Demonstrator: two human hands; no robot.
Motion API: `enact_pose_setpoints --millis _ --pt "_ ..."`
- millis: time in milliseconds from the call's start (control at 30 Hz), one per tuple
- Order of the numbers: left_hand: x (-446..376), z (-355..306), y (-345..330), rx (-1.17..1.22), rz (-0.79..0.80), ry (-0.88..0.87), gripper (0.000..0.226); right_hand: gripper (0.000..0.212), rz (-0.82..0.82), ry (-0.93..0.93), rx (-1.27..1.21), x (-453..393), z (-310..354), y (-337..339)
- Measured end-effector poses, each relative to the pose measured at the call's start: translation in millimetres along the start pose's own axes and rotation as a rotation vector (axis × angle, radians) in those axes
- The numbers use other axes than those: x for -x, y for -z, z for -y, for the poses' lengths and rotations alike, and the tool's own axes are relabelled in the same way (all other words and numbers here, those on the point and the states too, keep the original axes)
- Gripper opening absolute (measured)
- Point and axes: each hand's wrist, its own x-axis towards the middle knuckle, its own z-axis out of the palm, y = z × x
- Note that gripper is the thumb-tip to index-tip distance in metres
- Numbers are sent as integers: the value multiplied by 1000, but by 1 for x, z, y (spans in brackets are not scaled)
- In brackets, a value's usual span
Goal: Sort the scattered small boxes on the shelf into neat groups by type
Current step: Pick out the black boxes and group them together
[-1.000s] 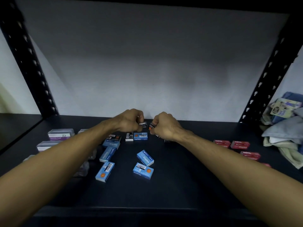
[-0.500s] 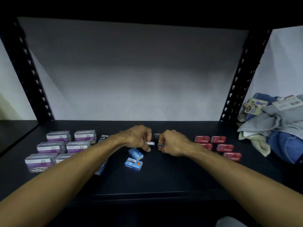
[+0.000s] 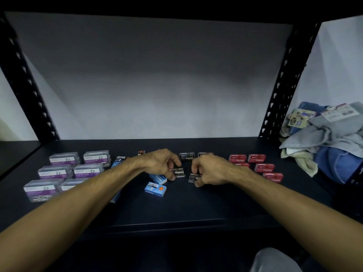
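Head view — "Staples" black boxes [image 3: 178, 173] in both hands [image 3: 159, 163].

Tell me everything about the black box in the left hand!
The black staples box is small, rectangular and looks like cardboard, with white "Staples" print on it. It sits mid-shelf, low at the dark shelf, possibly touching it. The left hand pinches it, fingers curled round its left end. It looks closed.

Dim black metal shelf [image 3: 196, 209], grey back wall [image 3: 157, 85], perforated uprights [image 3: 284, 85]
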Motion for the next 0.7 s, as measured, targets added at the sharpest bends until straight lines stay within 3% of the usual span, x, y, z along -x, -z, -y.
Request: enact_pose_setpoints --millis 300,500,700 --pt "-1 0 -2 12 -12 3 35 51 81 -37 -42 7 -9 4" --pt "2 -4 -3 23 -20 -21 36 33 88 -65 -109 5 -13 1" --pt "4 -3 -6 66 -54 -44 38 32 23 -55 -111 7 -15 2"
